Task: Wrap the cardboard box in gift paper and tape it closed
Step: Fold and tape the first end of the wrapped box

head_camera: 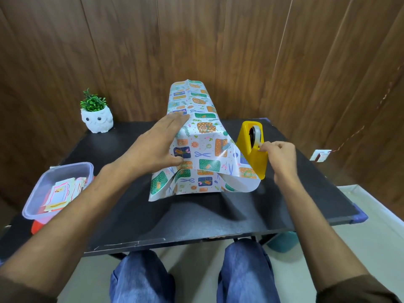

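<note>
At a black table (196,215), a person's left hand (157,145) presses flat, fingers straight, on the gift paper (203,136) draped over the box at the table's middle, while the right hand (277,156) pinches tape at the yellow dispenser (247,143) just beside it.

Left hand (157,145) lies flat on the gift paper (203,136) over the box, right hand (278,155) pinches tape at the yellow dispenser (251,147).

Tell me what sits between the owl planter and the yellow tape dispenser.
The paper-covered box, with the left hand flat on it, seen in the head view.
</note>
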